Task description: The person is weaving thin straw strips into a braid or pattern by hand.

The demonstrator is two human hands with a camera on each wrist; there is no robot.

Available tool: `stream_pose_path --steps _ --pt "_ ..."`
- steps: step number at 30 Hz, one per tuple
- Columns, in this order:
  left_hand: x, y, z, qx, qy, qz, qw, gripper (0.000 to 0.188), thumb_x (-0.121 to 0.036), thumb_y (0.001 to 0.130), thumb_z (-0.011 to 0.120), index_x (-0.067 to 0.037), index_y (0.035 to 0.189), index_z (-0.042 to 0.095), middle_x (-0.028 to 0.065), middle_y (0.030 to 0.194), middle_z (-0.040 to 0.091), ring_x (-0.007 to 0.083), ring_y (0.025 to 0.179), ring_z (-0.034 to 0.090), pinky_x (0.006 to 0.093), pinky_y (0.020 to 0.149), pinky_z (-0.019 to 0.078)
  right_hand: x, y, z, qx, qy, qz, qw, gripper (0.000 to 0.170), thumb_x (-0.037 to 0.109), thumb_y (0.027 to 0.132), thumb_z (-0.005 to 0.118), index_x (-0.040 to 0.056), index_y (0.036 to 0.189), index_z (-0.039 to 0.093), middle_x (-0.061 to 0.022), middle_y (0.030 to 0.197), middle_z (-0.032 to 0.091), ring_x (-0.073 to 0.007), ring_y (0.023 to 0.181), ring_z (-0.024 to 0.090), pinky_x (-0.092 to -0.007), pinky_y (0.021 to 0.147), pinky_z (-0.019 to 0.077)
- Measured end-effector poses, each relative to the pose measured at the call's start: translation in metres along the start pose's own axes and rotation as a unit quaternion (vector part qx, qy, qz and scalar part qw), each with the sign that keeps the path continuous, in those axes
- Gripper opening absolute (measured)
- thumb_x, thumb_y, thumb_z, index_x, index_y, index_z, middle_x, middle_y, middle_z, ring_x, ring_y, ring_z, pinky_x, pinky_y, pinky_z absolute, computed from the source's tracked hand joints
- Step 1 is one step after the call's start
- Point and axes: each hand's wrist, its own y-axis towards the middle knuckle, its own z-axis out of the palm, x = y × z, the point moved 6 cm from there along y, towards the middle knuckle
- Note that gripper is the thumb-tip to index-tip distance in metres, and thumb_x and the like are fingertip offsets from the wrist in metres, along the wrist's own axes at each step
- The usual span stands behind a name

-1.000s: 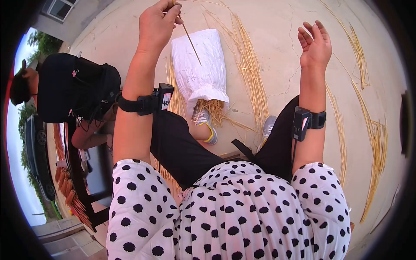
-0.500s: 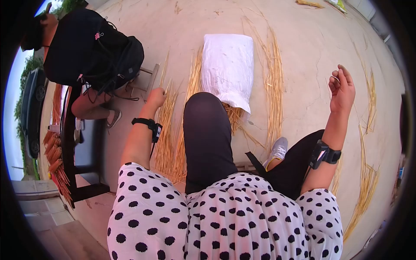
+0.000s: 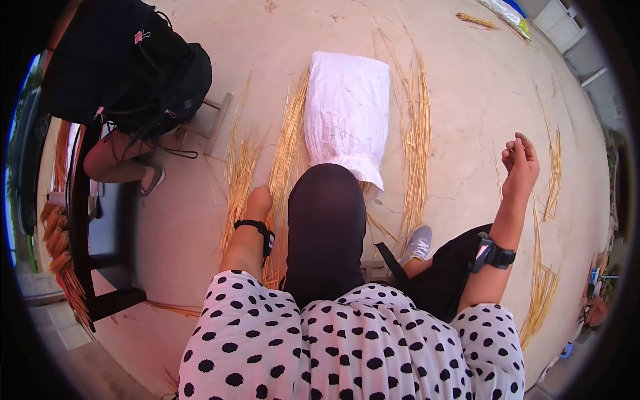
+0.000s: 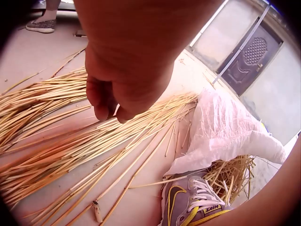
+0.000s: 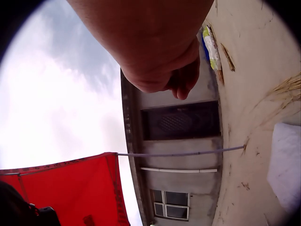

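My left hand (image 3: 260,199) is low over the long straw bundles (image 3: 288,157) left of my raised knee. In the left wrist view, the curled fingers of that hand (image 4: 120,89) come down onto the spread stalks (image 4: 89,146); whether they pinch a stalk, I cannot tell. My right hand (image 3: 521,165) is held up in the air on the right, fingers loosely bent and nothing visible in them. A white sack (image 3: 348,107) lies on the floor beyond the knee, its gathered mouth toward me, with straw (image 4: 230,176) at its opening in the left wrist view.
More straw lies right of the sack (image 3: 417,140) and at far right (image 3: 543,293). A seated person with a black backpack (image 3: 133,73) and a dark-framed piece of furniture (image 3: 117,303) are at left. My shoe (image 4: 188,202) is beside the sack mouth.
My left hand has come down from above the sack, where it held a thin stalk, to the straw at left; that stalk no longer shows in it. The right hand stays raised.
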Motion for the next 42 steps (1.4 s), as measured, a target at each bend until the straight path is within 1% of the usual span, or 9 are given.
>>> stream_pose_path --steps 7,12,17,19,22,23,25,29,42 --pt "-0.020 0.013 -0.046 -0.016 0.002 0.063 0.998 0.027 -0.021 0.077 0.059 -0.006 0.099 0.064 0.0189 0.094 0.064 0.0321 0.087 0.062 0.0391 0.077 0.0484 0.004 -0.007 0.011 0.008 -0.024 -0.007 1.000 0.021 0.014 0.088 0.054 0.0010 0.104 0.058 -0.0030 0.073 0.061 -0.0081 0.060 0.056 -0.0216 0.058 0.0463" --pt "-0.102 -0.027 -0.196 -0.120 -0.194 0.157 0.961 0.027 -0.016 0.080 0.058 0.002 0.100 0.062 0.0108 0.075 0.063 0.0135 0.057 0.059 0.0275 0.054 0.0467 0.008 -0.006 0.003 0.012 0.018 -0.017 1.000 0.019 0.014 0.086 0.057 0.0009 0.099 0.060 -0.0038 0.073 0.061 -0.0090 0.058 0.056 -0.0221 0.057 0.0468" --pt "-0.201 -0.186 -0.363 -0.261 -0.379 0.402 0.792 0.021 -0.014 0.086 0.060 0.003 0.098 0.060 0.0019 0.077 0.058 0.0061 0.060 0.049 0.0194 0.055 0.0400 0.064 -0.027 -0.007 0.046 0.151 -0.088 0.984 0.018 0.016 0.085 0.061 0.0016 0.096 0.061 -0.0036 0.072 0.061 -0.0094 0.058 0.056 -0.0211 0.055 0.0464" --pt "-0.220 -0.267 -0.404 -0.315 -0.419 0.532 0.664 0.027 -0.015 0.086 0.060 0.007 0.102 0.057 0.0078 0.081 0.057 0.0088 0.062 0.049 0.0202 0.056 0.0384 0.115 -0.050 -0.021 0.084 0.222 -0.193 0.952 0.018 0.015 0.086 0.060 0.0011 0.097 0.061 -0.0042 0.072 0.060 -0.0103 0.058 0.056 -0.0209 0.054 0.0451" --pt "-0.208 -0.362 -0.451 -0.222 -0.462 0.735 0.444 0.038 -0.021 0.090 0.053 0.008 0.114 0.049 0.0152 0.090 0.057 0.0121 0.059 0.048 0.0208 0.052 0.0378 0.198 -0.104 -0.047 0.227 0.279 -0.392 0.847 0.031 0.025 0.091 0.054 -0.0006 0.109 0.055 -0.0063 0.076 0.059 -0.0116 0.060 0.049 -0.0233 0.054 0.0386" --pt "-0.236 -0.432 -0.447 -0.151 -0.329 0.838 0.407 0.039 -0.031 0.093 0.045 -0.014 0.128 0.036 0.0083 0.117 0.040 0.0147 0.049 0.045 0.0280 0.052 0.0486 0.221 -0.123 -0.057 0.319 0.254 -0.435 0.803 0.036 0.029 0.092 0.051 0.0000 0.113 0.052 -0.0042 0.085 0.056 -0.0112 0.064 0.047 -0.0230 0.057 0.0357" --pt "-0.257 -0.486 -0.433 -0.215 -0.269 0.839 0.421 0.038 -0.028 0.095 0.043 -0.009 0.127 0.036 0.0125 0.114 0.044 0.0133 0.048 0.044 0.0245 0.047 0.0462 0.255 -0.153 -0.078 0.378 0.208 -0.492 0.756 0.027 0.025 0.087 0.055 0.0067 0.107 0.055 -0.0006 0.084 0.053 -0.0033 0.061 0.045 -0.0228 0.062 0.0313" --pt "-0.264 -0.527 -0.427 -0.201 -0.223 0.870 0.392 0.038 -0.028 0.095 0.043 -0.009 0.127 0.036 0.0125 0.114 0.044 0.0132 0.048 0.044 0.0242 0.046 0.0459 0.295 -0.201 -0.097 0.422 0.142 -0.536 0.717 0.026 0.025 0.087 0.054 0.0067 0.106 0.055 -0.0002 0.085 0.053 -0.0043 0.061 0.046 -0.0235 0.062 0.0321" --pt "-0.255 -0.566 -0.428 -0.218 -0.199 0.880 0.373 0.038 -0.027 0.095 0.043 -0.008 0.127 0.035 0.0125 0.113 0.044 0.0128 0.049 0.045 0.0233 0.044 0.0448 0.327 -0.265 -0.129 0.391 0.076 -0.573 0.716 0.023 0.025 0.089 0.050 0.0067 0.103 0.055 0.0011 0.089 0.053 -0.0077 0.059 0.048 -0.0258 0.061 0.0347"
